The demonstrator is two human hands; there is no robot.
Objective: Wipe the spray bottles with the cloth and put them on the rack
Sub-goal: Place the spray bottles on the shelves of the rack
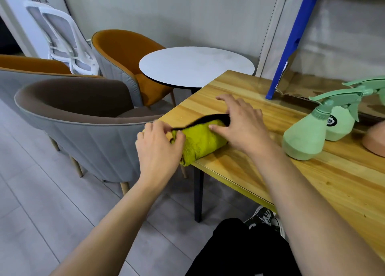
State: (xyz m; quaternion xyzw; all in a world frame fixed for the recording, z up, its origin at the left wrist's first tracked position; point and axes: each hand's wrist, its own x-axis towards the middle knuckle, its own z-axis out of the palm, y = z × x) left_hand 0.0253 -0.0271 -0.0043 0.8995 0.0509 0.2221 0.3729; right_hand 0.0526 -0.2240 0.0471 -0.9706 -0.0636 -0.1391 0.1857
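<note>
Two hands work on one cloth at the near corner of a wooden table (312, 182), which has a glossy, striped yellow grain and a thin dark leg. On the far left stand padded chairs with rounded backs: a grey one with a brown inside (83, 117) and, behind it, an orange one (129, 54), both of soft matte fabric on pale wooden legs. A small round table (195, 66) with a smooth white top stands between the chairs and the wooden table.

The left hand (158, 148) pinches the left end of the cloth (202, 140) with curled fingers, at the table edge. The cloth is yellow-green, fluffy like terry, folded in a thick roll with a black trim along its top. The right hand (239, 125) lies on the right part of the cloth, the fingers spread and nearly straight, pressing it down.

To the right, well apart from the cloth, two spray bottles stand upright on the table, touching or almost touching. The nearer spray bottle (304, 138) is pale green matte plastic, cone-shaped, with a trigger head. The farther spray bottle (339, 125) carries a small black and white label, too small to read. A blue metal rack post (291, 42) rises behind them.
</note>
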